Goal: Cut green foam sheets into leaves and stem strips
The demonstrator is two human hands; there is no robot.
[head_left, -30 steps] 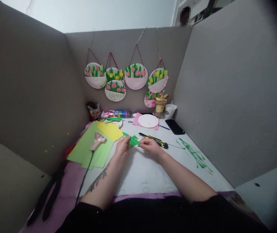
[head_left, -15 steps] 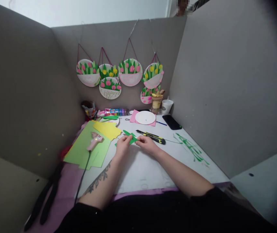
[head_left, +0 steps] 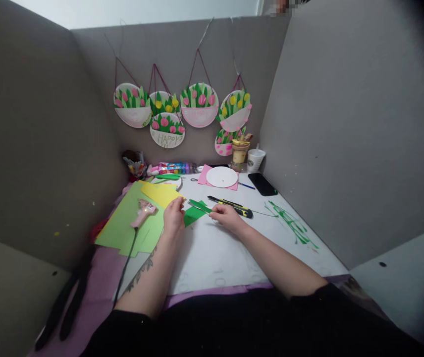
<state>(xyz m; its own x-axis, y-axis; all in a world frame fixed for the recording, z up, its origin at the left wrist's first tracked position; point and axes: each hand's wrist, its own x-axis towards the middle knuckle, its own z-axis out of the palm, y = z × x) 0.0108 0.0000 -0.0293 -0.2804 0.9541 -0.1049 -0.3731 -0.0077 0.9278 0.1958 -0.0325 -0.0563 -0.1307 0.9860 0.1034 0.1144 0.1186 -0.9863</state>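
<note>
In my right hand (head_left: 227,218), the fingers pinch one end of a narrow green paper leaf (head_left: 199,205), whose tip points left. My left hand (head_left: 175,214) is just left of that tip and apart from it, with its thumb and fingers drawn together; whether anything tiny is between them I cannot make out. Below the leaf, a strip of green paper (head_left: 194,215) lies on the white tabletop between my hands. Just beyond my right hand is a black and yellow utility knife (head_left: 234,206).
Left are light green sheets (head_left: 113,223), yellow paper (head_left: 160,194) and a pink glue gun (head_left: 145,214) with a cord. A white paper circle (head_left: 222,177), a phone (head_left: 262,184) and green scraps (head_left: 293,225) lie further off. Paper-plate flower baskets (head_left: 199,116) hang on the grey partition.
My left hand has let go of the green leaf and moved left. My right hand keeps hold of it, and the green strip beneath shows more. The view has tilted slightly.
</note>
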